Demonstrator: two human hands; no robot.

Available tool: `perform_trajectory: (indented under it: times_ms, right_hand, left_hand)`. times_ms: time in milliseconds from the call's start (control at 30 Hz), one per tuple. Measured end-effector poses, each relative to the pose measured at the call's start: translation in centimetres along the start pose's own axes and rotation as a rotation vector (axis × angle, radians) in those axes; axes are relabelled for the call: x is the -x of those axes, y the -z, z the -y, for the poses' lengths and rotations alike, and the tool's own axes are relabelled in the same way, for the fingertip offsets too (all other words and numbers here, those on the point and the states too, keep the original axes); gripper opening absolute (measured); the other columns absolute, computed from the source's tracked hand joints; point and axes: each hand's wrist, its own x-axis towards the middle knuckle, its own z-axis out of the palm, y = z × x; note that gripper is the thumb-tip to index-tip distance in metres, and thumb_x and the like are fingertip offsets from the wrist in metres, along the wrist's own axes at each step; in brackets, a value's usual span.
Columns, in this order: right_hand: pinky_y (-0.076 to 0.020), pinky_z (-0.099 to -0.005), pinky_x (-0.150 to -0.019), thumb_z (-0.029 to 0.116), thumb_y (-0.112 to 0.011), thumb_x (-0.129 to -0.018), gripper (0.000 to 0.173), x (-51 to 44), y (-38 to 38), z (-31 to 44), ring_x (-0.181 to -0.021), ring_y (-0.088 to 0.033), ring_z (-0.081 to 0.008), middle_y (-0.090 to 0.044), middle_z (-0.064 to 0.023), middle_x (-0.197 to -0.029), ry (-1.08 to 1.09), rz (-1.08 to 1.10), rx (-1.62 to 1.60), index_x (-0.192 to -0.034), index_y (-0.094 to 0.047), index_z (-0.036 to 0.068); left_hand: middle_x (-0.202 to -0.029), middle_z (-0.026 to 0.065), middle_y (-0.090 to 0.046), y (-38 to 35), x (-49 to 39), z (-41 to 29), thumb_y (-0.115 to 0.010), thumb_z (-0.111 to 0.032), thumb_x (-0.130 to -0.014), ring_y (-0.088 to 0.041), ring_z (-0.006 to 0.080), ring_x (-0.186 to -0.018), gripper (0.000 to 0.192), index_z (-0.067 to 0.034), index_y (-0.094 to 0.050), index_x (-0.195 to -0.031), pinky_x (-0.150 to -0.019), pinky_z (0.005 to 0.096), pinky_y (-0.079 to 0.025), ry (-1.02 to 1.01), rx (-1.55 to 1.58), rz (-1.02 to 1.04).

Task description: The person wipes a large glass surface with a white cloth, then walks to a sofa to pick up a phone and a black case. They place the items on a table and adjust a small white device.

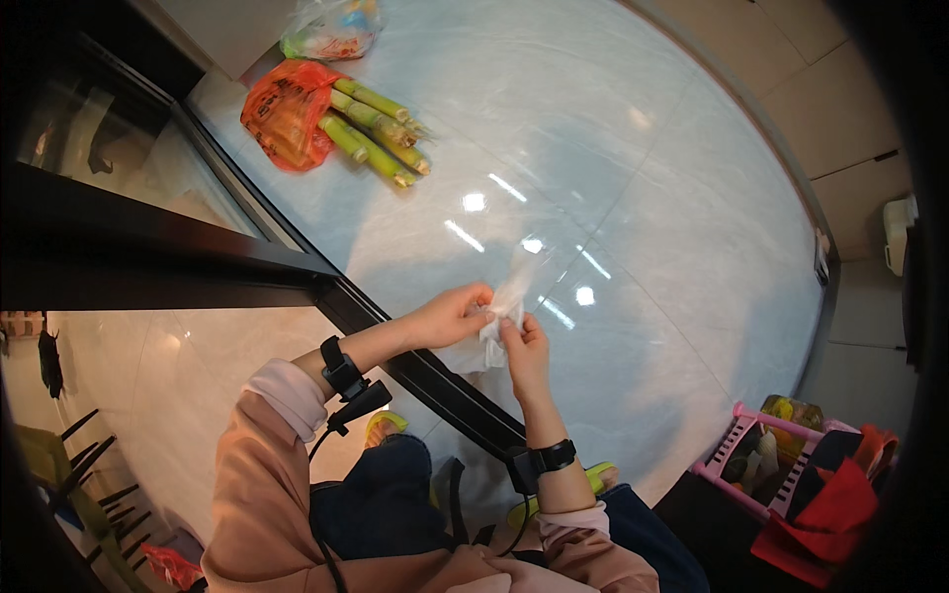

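Both hands pinch a thin, whitish translucent plastic bag point(511, 290) in front of my body, above the pale tiled floor. My left hand point(450, 317) holds it from the left, thumb and fingers at its bunched middle. Close beside it, my right hand point(529, 352) grips the same gathered part with thumb and forefinger. A loose end of the bag sticks up past the fingers, blurred, and another part hangs below between the hands. Whether the bunched middle is knotted, I cannot tell.
Green sugarcane stalks point(378, 133) poke out of an orange-red plastic bag point(285, 115) on the floor. Behind lies a clear printed plastic bag point(334, 33). A black door track point(422, 378) crosses beneath my arms. At right are a pink plastic basket point(793, 428) and a red fabric item point(830, 511).
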Motion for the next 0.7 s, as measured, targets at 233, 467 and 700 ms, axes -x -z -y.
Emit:
perform_trajectory:
  times_ms: [233, 467, 700]
  right_hand:
    - [-0.0442, -0.0233, -0.068, 0.004, -0.047, -0.085, 0.022, -1.1, 2.1, 0.2, -0.077, -0.057, -0.0093, -0.064, -0.0035, -0.087, 0.034, -0.132, 0.190, -0.101, -0.060, -0.003]
    - [-0.0453, -0.0247, -0.076, 0.006, -0.045, -0.086, 0.029, -0.9, 4.0, 2.0, -0.085, -0.057, -0.0116, -0.062, -0.0063, -0.096, -0.015, -0.100, -0.181, -0.110, -0.058, -0.004]
    - [-0.0434, -0.0253, -0.087, 0.012, -0.050, -0.093, 0.031, -1.2, 6.8, 2.7, -0.098, -0.056, -0.0122, -0.062, -0.0062, -0.107, 0.010, 0.011, 0.096, -0.121, -0.056, -0.001]
  left_hand:
    - [-0.096, 0.0003, -0.054, 0.9, 0.4, 0.4, -0.054, -0.008, -0.094, -0.054, 0.0066, -0.091, 0.015, -0.004, -0.047, -0.106, -0.077, 0.0239, -0.046, -0.057, 0.054, -0.073]
    - [-0.093, -0.0022, -0.051, 2.6, 0.5, -0.1, -0.056, -0.011, -0.094, -0.051, 0.0049, -0.085, 0.013, -0.006, -0.046, -0.101, -0.073, 0.0205, -0.043, -0.044, 0.040, -0.124]
    - [-0.093, -0.0018, -0.046, 4.0, 1.0, -0.2, -0.055, -0.011, -0.094, -0.048, 0.0047, -0.081, 0.013, -0.006, -0.047, -0.103, -0.071, 0.0206, -0.042, -0.052, -0.047, -0.216]
